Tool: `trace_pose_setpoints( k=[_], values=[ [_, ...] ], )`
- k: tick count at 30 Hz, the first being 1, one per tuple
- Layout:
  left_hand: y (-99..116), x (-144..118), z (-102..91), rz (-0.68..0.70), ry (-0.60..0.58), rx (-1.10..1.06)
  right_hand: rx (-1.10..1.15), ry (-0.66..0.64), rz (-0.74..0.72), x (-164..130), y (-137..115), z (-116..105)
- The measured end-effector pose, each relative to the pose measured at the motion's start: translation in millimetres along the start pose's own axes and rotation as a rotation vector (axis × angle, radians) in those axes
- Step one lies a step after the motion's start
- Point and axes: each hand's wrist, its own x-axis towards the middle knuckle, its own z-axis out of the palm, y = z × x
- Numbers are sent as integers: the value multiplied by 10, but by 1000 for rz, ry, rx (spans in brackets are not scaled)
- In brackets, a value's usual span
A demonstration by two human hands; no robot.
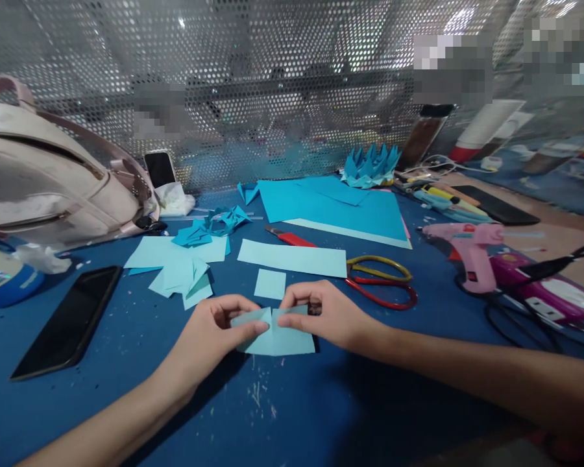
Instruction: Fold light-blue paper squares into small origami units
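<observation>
My left hand (209,331) and my right hand (324,314) both pinch a small light-blue paper piece (279,340) that lies on the blue table (292,415). Its two upper corners are folded toward the middle crease. Just behind it rests a small light-blue paper square (270,284), and farther back a long light-blue paper strip (292,258). To the left is a pile of folded light-blue pieces (180,272).
Red-and-yellow scissors (382,282) lie right of my hands, a pink glue gun (470,250) farther right with black cables. A black phone (71,318) lies left, a pale bag (43,175) behind it. Blue paper sheets (331,207) and a folded paper crown (370,165) sit by the mesh wall.
</observation>
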Motion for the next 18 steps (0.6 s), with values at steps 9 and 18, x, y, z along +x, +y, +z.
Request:
trace_pose_setpoints(
  k=[9,18],
  values=[
    [-41,-11,-60,36,91,-3,116,15,146,28,-25,-6],
    [0,-9,-54,10,-6,-52,172,90,165,44,-31,-5]
  ],
)
